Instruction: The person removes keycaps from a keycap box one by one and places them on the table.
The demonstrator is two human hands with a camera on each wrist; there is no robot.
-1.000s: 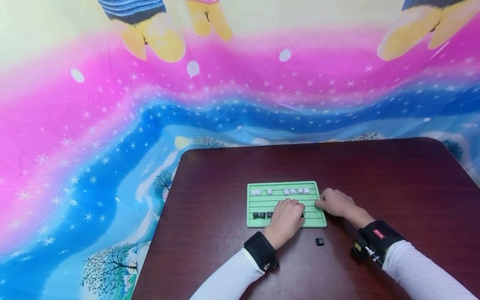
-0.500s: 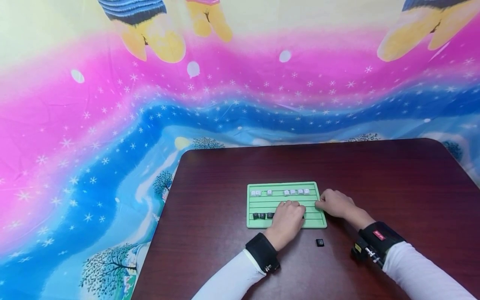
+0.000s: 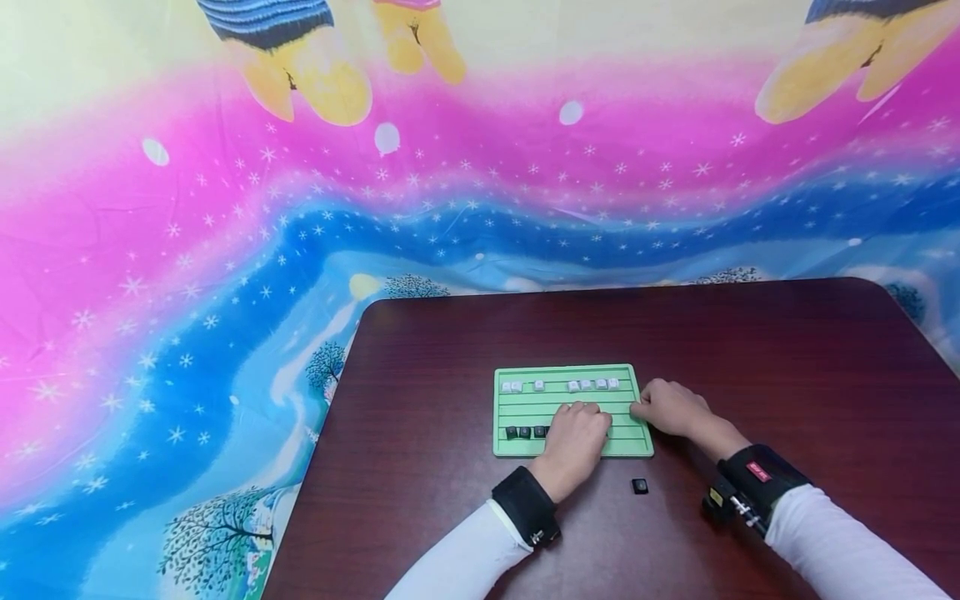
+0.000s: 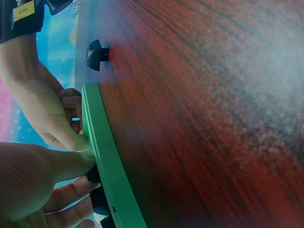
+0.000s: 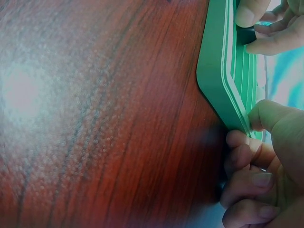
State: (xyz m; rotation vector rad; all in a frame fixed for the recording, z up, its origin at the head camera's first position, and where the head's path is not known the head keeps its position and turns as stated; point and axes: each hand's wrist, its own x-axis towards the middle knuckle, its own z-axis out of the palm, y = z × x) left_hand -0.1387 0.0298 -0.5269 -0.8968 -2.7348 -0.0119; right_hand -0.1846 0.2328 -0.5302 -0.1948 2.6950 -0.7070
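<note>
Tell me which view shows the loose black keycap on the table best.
The head view: the loose black keycap lies whole on the table, apart from the green tray. The left wrist view shows it side-on, slightly blurred. The right wrist view misses it.

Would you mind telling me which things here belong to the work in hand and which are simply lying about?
In hand:
- green tray, steadied at its right edge by the right hand
- left hand, over the tray's black keycaps
- white keycaps in the top row

Lying about:
- loose black keycap on the table
- colourful backdrop
</note>
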